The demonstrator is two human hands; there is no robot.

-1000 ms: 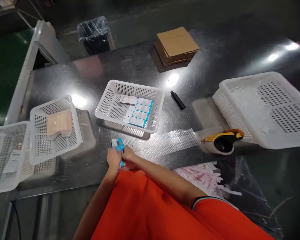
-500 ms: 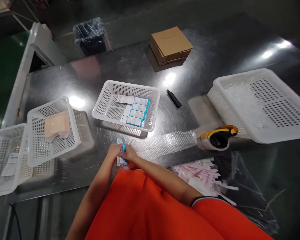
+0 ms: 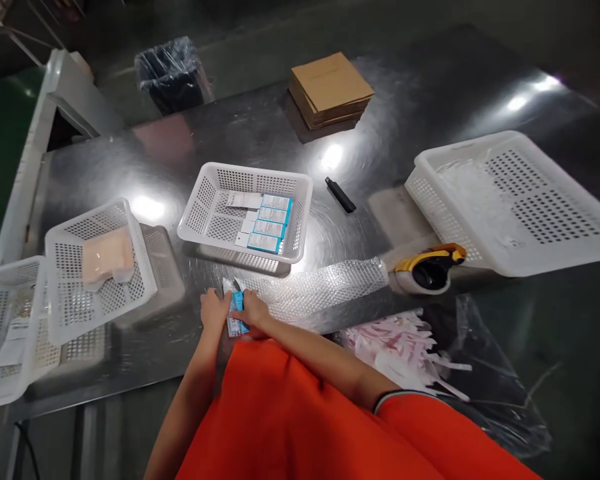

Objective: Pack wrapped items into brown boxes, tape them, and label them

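A small blue and white packet (image 3: 236, 313) lies at the table's near edge, at the left end of a bubble-wrap strip (image 3: 325, 287). My left hand (image 3: 214, 311) touches its left side, but the finger pose is too small to make out. My right hand (image 3: 254, 311) is closed on its right side, with the thumb across the blue face. Behind both hands stands a white basket (image 3: 245, 253) holding several blue and white boxes (image 3: 270, 225) and a pale packet (image 3: 245, 199).
A yellow tape dispenser (image 3: 427, 272) sits at the strip's right end. Beyond lie a black cutter (image 3: 340, 195) and stacked brown cardboard (image 3: 333, 87). White baskets stand left (image 3: 100, 313) and right (image 3: 460, 247). Pink-white strips (image 3: 395, 343) lie below the table edge.
My left hand has shifted left and its hold looks looser, with more of the packet's blue face showing between my hands. The whole view has moved slightly.
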